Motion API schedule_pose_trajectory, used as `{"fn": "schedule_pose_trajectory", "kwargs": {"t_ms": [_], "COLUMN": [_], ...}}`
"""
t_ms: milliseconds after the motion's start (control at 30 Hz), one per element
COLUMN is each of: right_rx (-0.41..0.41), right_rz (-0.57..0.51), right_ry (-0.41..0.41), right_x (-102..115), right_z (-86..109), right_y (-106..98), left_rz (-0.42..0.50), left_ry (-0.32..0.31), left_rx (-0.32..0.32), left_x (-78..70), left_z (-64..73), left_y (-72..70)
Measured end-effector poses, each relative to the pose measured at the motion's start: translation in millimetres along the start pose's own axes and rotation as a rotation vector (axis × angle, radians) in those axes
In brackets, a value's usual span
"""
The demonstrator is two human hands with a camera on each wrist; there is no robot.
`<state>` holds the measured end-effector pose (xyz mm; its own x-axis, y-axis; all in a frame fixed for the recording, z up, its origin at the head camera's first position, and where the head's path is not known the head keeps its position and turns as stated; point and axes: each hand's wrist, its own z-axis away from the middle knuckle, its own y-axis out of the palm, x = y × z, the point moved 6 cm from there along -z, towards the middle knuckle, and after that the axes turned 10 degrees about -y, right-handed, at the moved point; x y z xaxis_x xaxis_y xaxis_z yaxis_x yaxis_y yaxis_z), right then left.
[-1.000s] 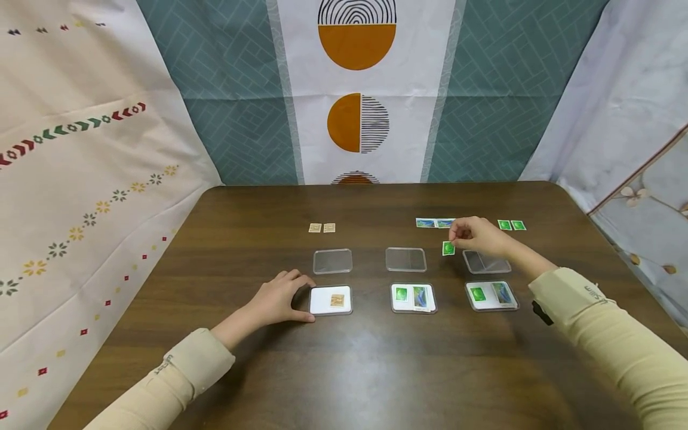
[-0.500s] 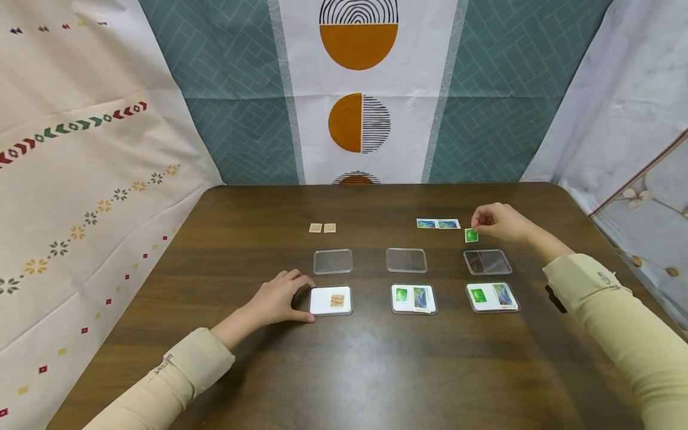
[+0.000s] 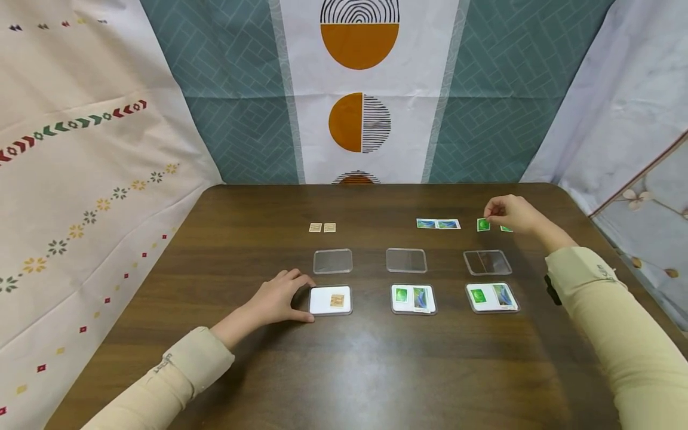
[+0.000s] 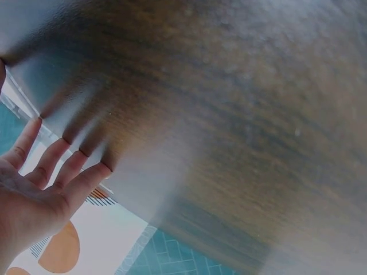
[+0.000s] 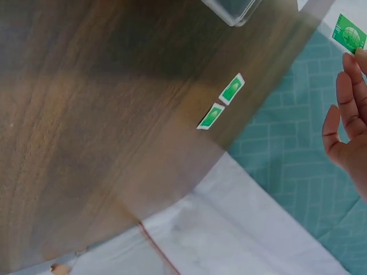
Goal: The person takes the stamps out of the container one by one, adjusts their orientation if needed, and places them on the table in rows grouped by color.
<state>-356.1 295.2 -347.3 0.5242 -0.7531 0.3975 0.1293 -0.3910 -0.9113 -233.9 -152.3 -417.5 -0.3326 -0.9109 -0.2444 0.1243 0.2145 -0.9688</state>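
Creasing is judged likely, the green stamp [image 3: 482, 226] being thin and light; its edge, best gripped, is pinched by the right hand [image 3: 513, 215]; left hand [image 3: 280, 295] spread at case [image 3: 351, 301].

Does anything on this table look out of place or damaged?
Nothing looks spilled or visibly damaged. One oddity: the leftmost white rectangular tray with a clear rim holds a single tan paper stamp, its left half bare, while the middle white tray and rightmost white tray each hold a green paper stamp and an oblong blue stamp.
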Motion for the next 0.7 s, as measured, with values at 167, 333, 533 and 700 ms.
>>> {"fn": "schedule_pose_trajectory", "kwargs": {"t_ms": [167, 333, 533, 700], "right_rx": [-0.009, -0.016, -0.001, 0.019], "right_rz": [0.013, 0.012, 0.020, 0.020], "right_ry": [0.033, 0.032, 0.038, 0.066], "right_x": [-17.3, -27.3, -29.7, -30.9], "right_z": [1.5, -0.2, -6.9, -10.9], "right_y": [-2.5, 0.2, 4.8, 7.7], "left_rz": [-0.012, -0.013, -0.006, -0.011], "left_ry": [0.007, 0.002, 0.000, 0.001], "left_rx": [-0.001, 0.014, 0.023, 0.023], "left_x": [-0.8, -0.8, -1.8, -2.1], "left_z": [-3.4, -1.6, 0.3, -0.5], "left_y": [-2.4, -2.2, -2.3, -2.0]}}
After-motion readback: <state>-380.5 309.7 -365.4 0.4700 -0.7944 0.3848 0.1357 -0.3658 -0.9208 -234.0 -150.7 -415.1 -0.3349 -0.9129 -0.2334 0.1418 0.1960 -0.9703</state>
